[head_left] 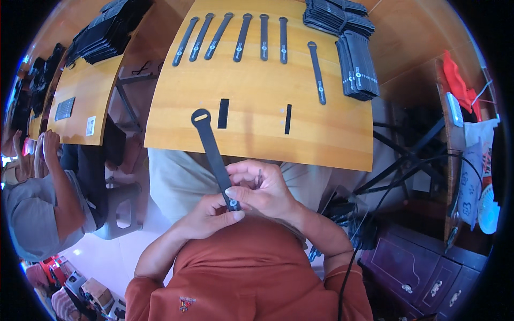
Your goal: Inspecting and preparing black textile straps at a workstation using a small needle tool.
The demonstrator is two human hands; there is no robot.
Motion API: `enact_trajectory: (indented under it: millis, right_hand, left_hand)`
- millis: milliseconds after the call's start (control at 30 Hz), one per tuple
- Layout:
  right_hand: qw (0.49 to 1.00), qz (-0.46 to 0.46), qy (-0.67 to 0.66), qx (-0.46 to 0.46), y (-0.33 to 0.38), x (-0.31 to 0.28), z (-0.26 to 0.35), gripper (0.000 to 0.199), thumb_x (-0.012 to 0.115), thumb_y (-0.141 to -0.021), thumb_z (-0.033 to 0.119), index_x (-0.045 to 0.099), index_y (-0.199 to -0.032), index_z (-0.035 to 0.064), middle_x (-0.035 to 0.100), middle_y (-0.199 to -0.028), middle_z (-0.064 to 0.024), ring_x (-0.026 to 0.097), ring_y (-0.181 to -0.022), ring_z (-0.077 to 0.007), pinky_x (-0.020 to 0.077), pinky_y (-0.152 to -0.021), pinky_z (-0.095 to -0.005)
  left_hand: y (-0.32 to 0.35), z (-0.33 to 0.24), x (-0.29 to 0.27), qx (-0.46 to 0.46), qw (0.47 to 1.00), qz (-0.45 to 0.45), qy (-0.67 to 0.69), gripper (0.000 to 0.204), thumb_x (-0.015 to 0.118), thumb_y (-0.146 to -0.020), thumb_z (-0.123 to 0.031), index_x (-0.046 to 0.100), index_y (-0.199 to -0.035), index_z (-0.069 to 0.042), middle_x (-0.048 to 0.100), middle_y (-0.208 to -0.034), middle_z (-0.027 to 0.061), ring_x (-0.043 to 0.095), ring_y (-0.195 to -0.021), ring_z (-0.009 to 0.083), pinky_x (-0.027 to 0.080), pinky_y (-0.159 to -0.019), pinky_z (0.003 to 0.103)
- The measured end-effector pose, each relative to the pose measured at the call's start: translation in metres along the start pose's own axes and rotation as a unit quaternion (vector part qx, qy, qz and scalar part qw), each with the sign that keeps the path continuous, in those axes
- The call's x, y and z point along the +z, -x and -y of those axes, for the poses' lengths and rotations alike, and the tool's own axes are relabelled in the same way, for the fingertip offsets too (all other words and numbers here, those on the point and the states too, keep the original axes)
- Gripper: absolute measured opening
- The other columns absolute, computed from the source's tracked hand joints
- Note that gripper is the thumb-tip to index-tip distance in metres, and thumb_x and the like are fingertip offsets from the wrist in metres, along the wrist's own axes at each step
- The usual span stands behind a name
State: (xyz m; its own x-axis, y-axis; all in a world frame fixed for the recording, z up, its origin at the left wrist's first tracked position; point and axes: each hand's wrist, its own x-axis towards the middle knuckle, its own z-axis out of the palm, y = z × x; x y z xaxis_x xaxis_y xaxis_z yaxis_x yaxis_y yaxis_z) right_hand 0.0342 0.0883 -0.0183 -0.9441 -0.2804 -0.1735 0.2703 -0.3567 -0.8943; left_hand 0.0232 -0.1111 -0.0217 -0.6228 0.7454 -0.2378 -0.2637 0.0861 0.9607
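Observation:
A long black strap (210, 143) with a loop at its far end runs from my hands up over the front edge of the wooden table (251, 85). My left hand (206, 218) pinches its near end from below. My right hand (259, 188) closes on the same end from above, thumb pressed by a small round emblem on the strap. Both hands sit above my lap, close to my chest. Two short black pieces (223, 113) (288, 119) lie on the table just beyond the strap's loop.
Several finished black straps (239, 37) lie in a row at the table's far side, with stacks of black straps (356, 64) at the right. Another person (51, 187) sits at a neighbouring table (85, 91) on the left. Cables and dark cabinets (423, 267) are at right.

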Motion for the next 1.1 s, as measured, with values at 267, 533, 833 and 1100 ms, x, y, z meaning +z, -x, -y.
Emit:
enact_trajectory:
  millis: [267,533,833,1100]
  right_hand:
    - [0.987,0.018,0.152,-0.040,0.000,0.005,0.015,0.040,0.068,-0.093,0.011,0.055,-0.129,-0.0013,0.068,-0.098,-0.0076,0.059,-0.063,-0.0052,0.0470,-0.055,-0.0213]
    - [0.907,0.000,0.403,-0.123,0.010,-0.001,0.028,0.033,0.058,-0.093,0.004,0.056,-0.124,-0.0035,0.065,-0.103,-0.0200,0.067,-0.087,-0.0359,0.0537,-0.075,-0.0394]
    - [0.917,0.038,0.362,-0.160,0.017,0.004,0.014,0.026,0.062,-0.089,0.000,0.063,-0.115,-0.0032,0.067,-0.100,-0.0208,0.069,-0.086,-0.0347,0.0561,-0.071,-0.0398]
    - [0.917,0.033,0.365,-0.161,0.013,0.004,0.011,0.024,0.063,-0.087,-0.002,0.064,-0.111,-0.0006,0.068,-0.101,-0.0181,0.069,-0.091,-0.0342,0.0564,-0.075,-0.0384]
  left_hand:
    - [0.002,-0.004,-0.009,-0.037,0.982,0.048,0.178,0.023,0.072,-0.092,-0.017,0.064,-0.109,-0.003,0.064,-0.090,0.0019,0.060,-0.077,0.0091,0.050,-0.070,0.025]
    - [-0.001,0.006,-0.018,-0.004,0.960,-0.108,0.258,0.022,0.077,-0.088,-0.016,0.062,-0.099,-0.004,0.062,-0.084,0.0025,0.061,-0.074,0.0100,0.051,-0.067,0.024]
    - [-0.001,0.019,-0.022,0.016,0.949,-0.132,0.287,0.023,0.077,-0.086,-0.010,0.065,-0.104,-0.003,0.066,-0.089,0.0053,0.064,-0.079,0.0122,0.053,-0.071,0.026]
    - [0.006,0.014,-0.033,-0.028,0.979,-0.121,0.161,0.027,0.079,-0.082,-0.004,0.068,-0.107,-0.002,0.069,-0.096,0.0049,0.065,-0.089,0.0107,0.054,-0.079,0.025]
